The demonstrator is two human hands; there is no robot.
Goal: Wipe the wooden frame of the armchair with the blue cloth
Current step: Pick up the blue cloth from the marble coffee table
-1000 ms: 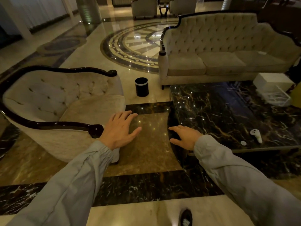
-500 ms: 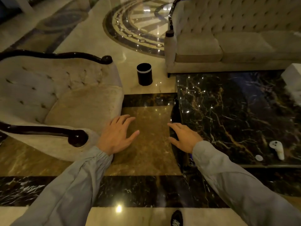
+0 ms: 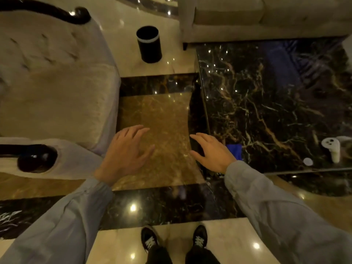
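The beige tufted armchair (image 3: 57, 88) fills the left side. Its dark wooden frame shows as a scrolled arm end (image 3: 36, 158) near me and another scroll (image 3: 76, 15) at the top left. A blue cloth (image 3: 234, 151) lies on the near left corner of the black marble table (image 3: 266, 103), partly hidden behind my right hand (image 3: 213, 153). That hand hovers open, fingers spread, just left of the cloth. My left hand (image 3: 127, 151) is open too, held over the floor beside the armchair's front corner. Neither hand holds anything.
A black cylindrical bin (image 3: 149, 43) stands on the floor between the armchair and a beige sofa (image 3: 257, 18). A white controller (image 3: 332, 149) and a small white disc (image 3: 308, 161) rest on the table. My two shoes (image 3: 173, 239) stand on the marble floor.
My view has tilted down and moved closer, so the armchair and table look larger. The blue cloth and my shoes have come into sight. Both hands stay open in about the same pose.
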